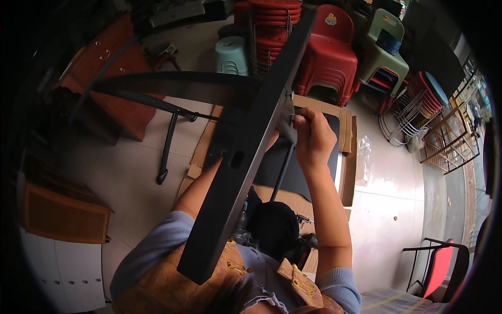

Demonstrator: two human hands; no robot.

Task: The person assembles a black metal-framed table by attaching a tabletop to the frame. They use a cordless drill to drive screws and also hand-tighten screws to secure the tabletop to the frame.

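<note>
The black bar (252, 138) slants in front of you, near left to far right; the curved piece (183, 83) seems joined already. Your right hand (317, 137) pinches at 1 bolt (293, 116). A 2nd bolt (289, 95), farther off, sticks out, so tightening looks left. Your left hand (273, 139) is mostly hidden; I cannot tell its grip.

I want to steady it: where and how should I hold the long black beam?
Take the long black beam probably by its near end, from the left: that end juts out straight and narrow, with nothing covering it, while the right hand is at a bolt along the right side.
</note>
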